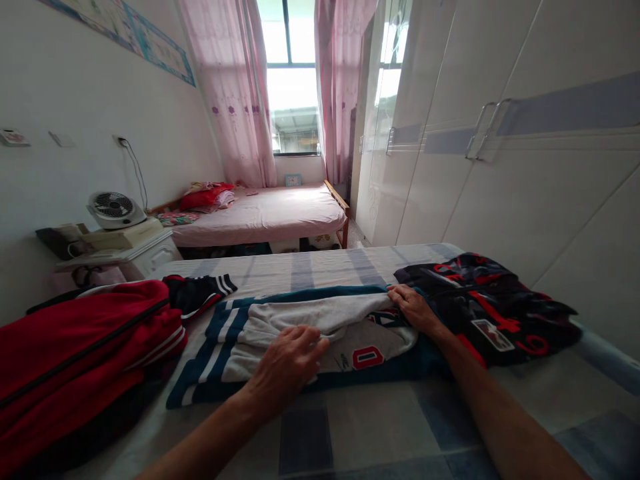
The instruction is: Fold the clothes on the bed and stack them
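Note:
A grey and teal jacket [295, 313] with white-striped ribbing lies partly folded on the bed in front of me. A red and navy "0" patch and part of a dark print show on its grey cloth. My left hand [293, 360] rests on the middle of the jacket, palm down, its fingers loosely stretched and holding nothing. At the jacket's far right edge, the fingers of my right hand [413, 308] are closed on the grey cloth. Its fingertips are partly hard to make out.
A red and black jacket [105, 327] is heaped at left. On the right lies a folded black garment [493, 307] with red lettering. The checked bedsheet [305, 433] runs under them. Beyond stand a pink bed [280, 207], a fan [114, 205] and a white wardrobe [500, 200].

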A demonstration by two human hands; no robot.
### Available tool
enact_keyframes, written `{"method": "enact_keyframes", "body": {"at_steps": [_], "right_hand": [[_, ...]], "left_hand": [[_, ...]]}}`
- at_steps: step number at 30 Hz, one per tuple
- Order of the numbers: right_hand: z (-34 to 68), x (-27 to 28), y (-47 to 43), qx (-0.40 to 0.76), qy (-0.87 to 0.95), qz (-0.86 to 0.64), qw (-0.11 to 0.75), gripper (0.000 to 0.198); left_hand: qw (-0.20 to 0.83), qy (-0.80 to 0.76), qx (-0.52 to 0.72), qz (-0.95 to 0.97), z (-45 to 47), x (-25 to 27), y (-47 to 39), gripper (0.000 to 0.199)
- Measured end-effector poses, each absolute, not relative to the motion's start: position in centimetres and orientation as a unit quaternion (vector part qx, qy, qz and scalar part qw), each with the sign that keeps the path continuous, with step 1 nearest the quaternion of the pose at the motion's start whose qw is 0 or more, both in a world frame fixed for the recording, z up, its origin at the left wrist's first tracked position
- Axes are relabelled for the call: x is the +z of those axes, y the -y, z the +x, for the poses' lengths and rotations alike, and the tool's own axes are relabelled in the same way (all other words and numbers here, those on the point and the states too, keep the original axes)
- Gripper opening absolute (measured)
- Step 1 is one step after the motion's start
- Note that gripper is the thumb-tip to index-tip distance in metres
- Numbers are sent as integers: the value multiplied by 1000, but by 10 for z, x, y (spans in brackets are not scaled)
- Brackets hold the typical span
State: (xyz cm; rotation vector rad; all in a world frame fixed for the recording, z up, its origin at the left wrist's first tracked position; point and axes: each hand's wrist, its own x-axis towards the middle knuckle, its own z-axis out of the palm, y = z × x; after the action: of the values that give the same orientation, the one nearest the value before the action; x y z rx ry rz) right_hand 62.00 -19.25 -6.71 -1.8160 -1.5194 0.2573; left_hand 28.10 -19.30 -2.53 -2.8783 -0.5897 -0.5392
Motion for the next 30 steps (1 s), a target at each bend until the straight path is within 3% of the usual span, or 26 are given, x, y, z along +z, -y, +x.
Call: {"method": "enact_keyframes", "body": {"at_steps": [6, 11, 17, 20, 24, 27, 30], "right_hand": [[619, -64, 194, 95, 590, -706, 380, 33], [622, -64, 193, 81, 558, -721, 404, 32], [619, -64, 193, 65, 548, -727, 408, 24], [616, -58, 198, 57, 557, -724, 404, 27], [611, -49, 202, 29, 612, -708, 351, 32], [609, -47, 196, 27, 639, -713, 287, 24], [610, -46, 184, 55, 649, -697, 300, 22]], "left_hand": [[188, 136, -215, -949, 320, -29, 182, 15], [206, 125, -271, -932, 308, -26, 172, 22], [100, -5, -160, -982, 298, -38, 197, 20], [24, 84, -180, -980, 281, -30, 200, 22], [40, 256, -259, -930, 236, -19, 174, 29], [53, 355, -235, -903, 202, -28, 146, 35], [41, 414, -172, -893, 184, -45, 130, 47]]}}
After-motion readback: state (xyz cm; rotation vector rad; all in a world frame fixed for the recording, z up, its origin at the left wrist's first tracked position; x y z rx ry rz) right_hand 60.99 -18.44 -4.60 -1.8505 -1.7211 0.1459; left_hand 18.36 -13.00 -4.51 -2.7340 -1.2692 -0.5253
